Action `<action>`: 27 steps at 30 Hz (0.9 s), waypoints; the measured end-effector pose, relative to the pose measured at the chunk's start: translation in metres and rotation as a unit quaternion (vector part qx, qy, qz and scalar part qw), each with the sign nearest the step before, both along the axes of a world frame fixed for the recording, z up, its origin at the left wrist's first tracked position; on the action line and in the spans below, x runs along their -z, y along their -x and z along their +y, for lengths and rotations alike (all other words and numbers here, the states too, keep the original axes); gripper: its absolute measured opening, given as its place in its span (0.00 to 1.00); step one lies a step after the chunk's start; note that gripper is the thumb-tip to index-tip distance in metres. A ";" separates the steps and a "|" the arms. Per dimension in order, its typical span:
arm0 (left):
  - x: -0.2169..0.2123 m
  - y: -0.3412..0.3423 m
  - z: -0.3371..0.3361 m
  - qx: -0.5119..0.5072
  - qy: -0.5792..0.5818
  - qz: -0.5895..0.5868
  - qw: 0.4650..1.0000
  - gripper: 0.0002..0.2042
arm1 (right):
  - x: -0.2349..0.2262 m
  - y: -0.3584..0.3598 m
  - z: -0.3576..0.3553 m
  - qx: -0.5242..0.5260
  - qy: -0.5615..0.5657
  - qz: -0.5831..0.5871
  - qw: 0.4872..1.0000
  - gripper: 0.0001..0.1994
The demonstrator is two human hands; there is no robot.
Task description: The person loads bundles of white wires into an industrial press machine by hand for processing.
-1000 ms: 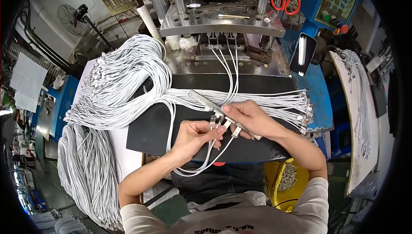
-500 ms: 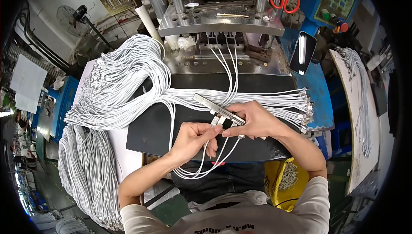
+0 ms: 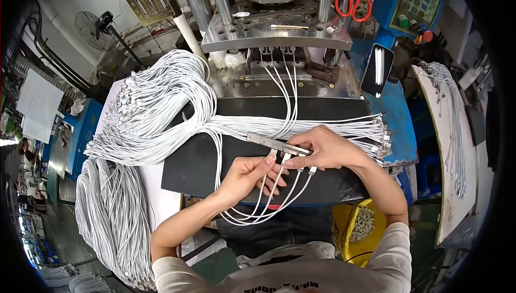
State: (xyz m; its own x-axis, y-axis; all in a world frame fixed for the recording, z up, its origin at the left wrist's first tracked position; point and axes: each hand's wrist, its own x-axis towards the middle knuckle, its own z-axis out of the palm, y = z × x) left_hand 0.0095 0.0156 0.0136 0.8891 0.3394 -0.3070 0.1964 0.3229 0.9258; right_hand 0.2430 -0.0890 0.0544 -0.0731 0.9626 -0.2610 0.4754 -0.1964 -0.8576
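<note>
A narrow metal bar fixture [image 3: 263, 141] is gripped at its right end by my right hand [image 3: 329, 149], fingers behind and thumb in front. Several white cables with pale plugs hang in a row from its near edge; one plug [image 3: 286, 157] sits close to my right thumb. My left hand [image 3: 242, 177] pinches the leftmost cable's plug between thumb and forefinger, up against the bar. The other left fingers curl beneath, among the cables [image 3: 259, 216], which loop down toward my lap. Whether the pinched plug is fully seated in the bar, I cannot tell.
A thick bundle of white cables [image 3: 177, 105] crosses the black work mat [image 3: 188, 177]. Behind stands a steel press [image 3: 274, 40] with several cables in its mould. A phone [image 3: 378, 70] and red-handled scissors [image 3: 353, 4] are at the right; a yellow bin [image 3: 349, 234] stands below.
The metal bar has turned nearer to level, its left end dropping slightly. My left hand keeps its pinch at the bar's near edge, and more of the hanging plugs show.
</note>
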 end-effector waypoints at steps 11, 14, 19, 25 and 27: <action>-0.044 -0.038 0.052 -0.116 -0.097 -0.053 0.987 0.18 | -0.001 -0.103 0.009 0.090 -0.208 -0.344 0.911 0.18; -0.031 -0.084 0.074 -0.055 0.051 0.010 0.997 0.20 | 0.004 -0.105 0.071 0.160 -0.204 -0.347 0.901 0.16; 0.007 -0.131 0.094 0.002 0.108 0.001 0.994 0.18 | 0.098 -0.191 0.205 0.292 -0.328 -0.426 0.791 0.14; 0.012 -0.113 0.096 -0.025 0.052 -0.067 0.996 0.13 | 0.160 -0.236 0.252 0.472 -0.435 -0.236 0.730 0.17; 0.000 -0.110 0.091 -0.046 0.006 -0.069 0.997 0.14 | 0.150 -0.225 0.251 0.497 -0.450 -0.091 0.737 0.16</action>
State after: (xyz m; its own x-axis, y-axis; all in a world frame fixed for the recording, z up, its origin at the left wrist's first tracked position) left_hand 0.1194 0.1062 0.0136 0.8888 0.4179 -0.1879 0.0362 0.3448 0.9380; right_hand 0.4683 0.1622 -0.0955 0.7416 0.3076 0.5961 0.6028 0.0843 -0.7934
